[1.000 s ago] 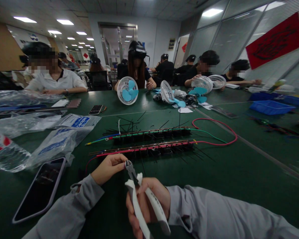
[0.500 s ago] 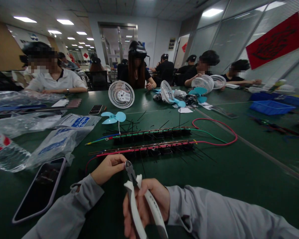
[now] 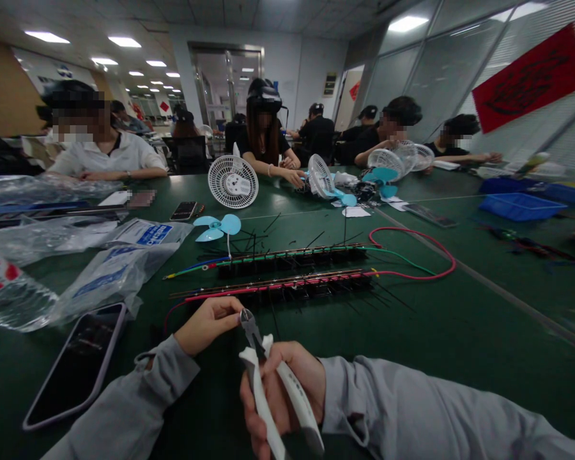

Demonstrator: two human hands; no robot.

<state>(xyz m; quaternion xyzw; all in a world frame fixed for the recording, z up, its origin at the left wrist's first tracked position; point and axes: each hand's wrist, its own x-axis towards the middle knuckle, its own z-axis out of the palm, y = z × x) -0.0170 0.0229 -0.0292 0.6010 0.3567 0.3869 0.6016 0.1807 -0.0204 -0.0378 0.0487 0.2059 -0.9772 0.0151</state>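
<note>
Counting from my end: 1 pr of cutters (image 3: 260, 386), 2 wired strips, 2 phones, 1 water bottle (image 3: 16, 297), 3 lt-blue fan blades, at least 4 white grilles, and at least 2 blue trays (image 3: 522, 206) far R.

I've got the R hand (image 3: 310, 377) wrapped round the cutters, white handles spread a bit, metal head pointing up and L. L hand (image 3: 208, 326) is at the cutters' tip, thumb + finger drawn in close; can't tell if they pinch anything small there.

Near strip (image 3: 287, 284) lies just beyond both hands on the green table (image 3: 388, 338), its L end right behind the L hand; can't tell if they touch. Red wire along it, loose black ends sticking out. Far strip (image 3: 297, 255) runs roughly parallel, just past it, w/ a green wire. Red cable (image 3: 453, 255) loops out to the R of both.

Big phone (image 3: 74, 367) sits L of the L hand, nr the forearm; small phone (image 3: 184, 211) is well off, up past the plastic bags (image 3: 119, 259). Nearest fan blade (image 3: 215, 225) is just behind the far strip's L end, w/ 1 grille (image 3: 233, 182) beyond. Opposite, a co-worker's hand (image 3: 292, 177) is at the fan parts.
</note>
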